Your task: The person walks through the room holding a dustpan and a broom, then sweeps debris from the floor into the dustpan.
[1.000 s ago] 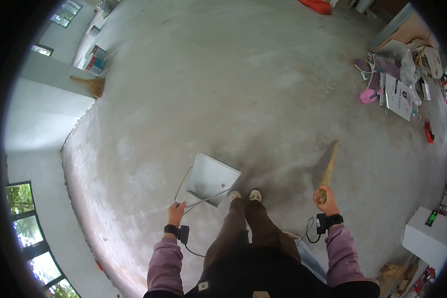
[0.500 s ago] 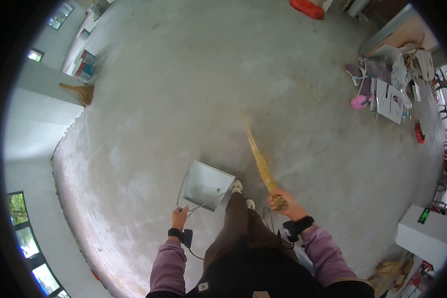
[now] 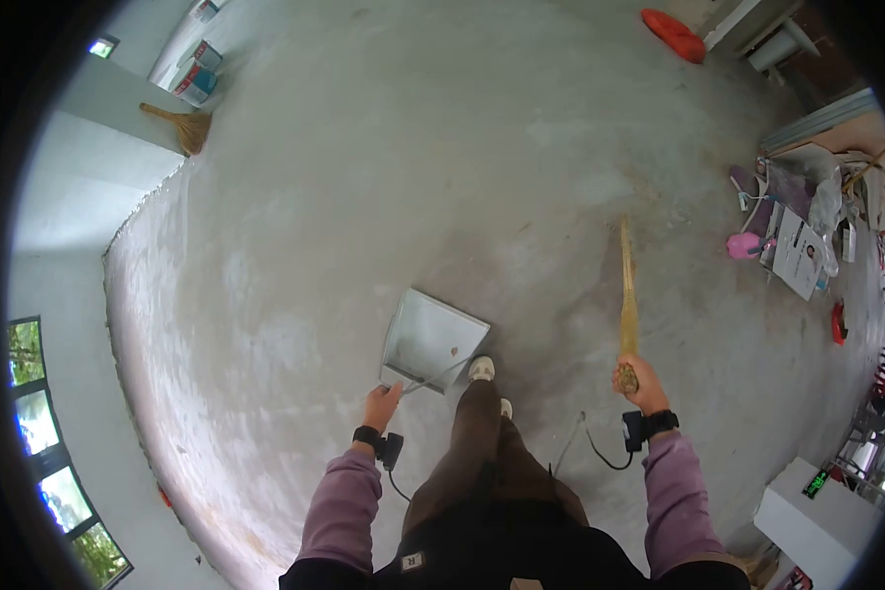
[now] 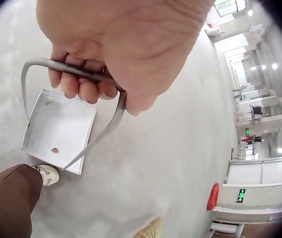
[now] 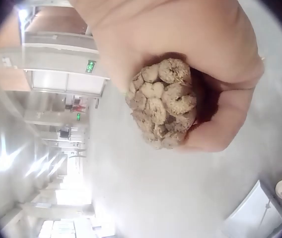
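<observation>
My left hand (image 3: 382,405) grips the bent metal handle (image 4: 115,118) of a white dustpan (image 3: 428,339), its fingers curled round the bar in the left wrist view. Near the floor in front of my feet, the pan holds a small brown scrap (image 4: 55,150). Out to the right, my right hand (image 3: 645,383) holds a straw broom (image 3: 628,305) by its handle, with the bristle end pointing forward. The bundled stalk ends (image 5: 163,104) fill the right wrist view, fingers wrapped round them. Broom and dustpan stand well apart.
Another straw broom (image 3: 192,130) leans at the left wall near paint buckets (image 3: 195,84). At the right lie a pink object (image 3: 745,246), a printed board (image 3: 798,256) and plastic wrap. A red bag (image 3: 674,35) lies far off. A white box-like block (image 3: 816,511) stands lower right.
My right hand swung the broom leftward in front of my feet, then back out to the right. One foot has stepped forward. The left hand keeps its grip on the dustpan handle.
</observation>
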Demonstrator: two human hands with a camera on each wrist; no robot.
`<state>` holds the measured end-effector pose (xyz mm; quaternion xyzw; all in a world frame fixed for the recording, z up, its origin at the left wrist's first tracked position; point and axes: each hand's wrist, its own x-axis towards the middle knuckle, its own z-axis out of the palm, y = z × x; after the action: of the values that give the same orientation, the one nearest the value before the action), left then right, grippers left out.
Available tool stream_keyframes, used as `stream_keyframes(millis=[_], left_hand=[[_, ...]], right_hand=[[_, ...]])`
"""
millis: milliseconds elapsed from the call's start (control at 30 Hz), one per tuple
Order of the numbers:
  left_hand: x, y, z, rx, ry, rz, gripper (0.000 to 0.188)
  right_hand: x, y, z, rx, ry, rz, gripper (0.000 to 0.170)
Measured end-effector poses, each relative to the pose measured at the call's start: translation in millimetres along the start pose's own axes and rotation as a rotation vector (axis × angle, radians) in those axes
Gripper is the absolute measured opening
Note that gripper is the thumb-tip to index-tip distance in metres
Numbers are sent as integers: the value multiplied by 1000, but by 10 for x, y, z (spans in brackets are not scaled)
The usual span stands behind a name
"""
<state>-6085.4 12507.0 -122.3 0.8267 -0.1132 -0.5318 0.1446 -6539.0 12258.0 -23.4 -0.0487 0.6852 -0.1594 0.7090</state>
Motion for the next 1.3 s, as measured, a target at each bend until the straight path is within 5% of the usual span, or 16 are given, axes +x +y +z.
stream_keyframes(millis=[133,300,433,533,867,1067,1167,1300], left_hand=[[129,102,103,74,-24,40,48],[157,-19,127,5,-18,36,47],[120,-35,89,2,-6,42,45],[141,-49,89,-22,-52,24,45],[110,-45,254,1,-23,32,42],[195,36,299,13,7,47,42],[186,258,441,13,20,29,42],[244,472,422,14,48,23,40]], right_hand=[[295,447,185,-423,67,42,14],[73,1374,99,-992,-122,-99,20],[-588,1251,231,-1352,-204,109,25],[-751,924,251,-1458,-435,245,28],[-1309,495,-190,-944,-109,136,23],[-773,373,-497,-484,-38,41,17],[-264,321,-525,-519,-2,33,18],[43,381,-394,-1119,-88,-116,24]])
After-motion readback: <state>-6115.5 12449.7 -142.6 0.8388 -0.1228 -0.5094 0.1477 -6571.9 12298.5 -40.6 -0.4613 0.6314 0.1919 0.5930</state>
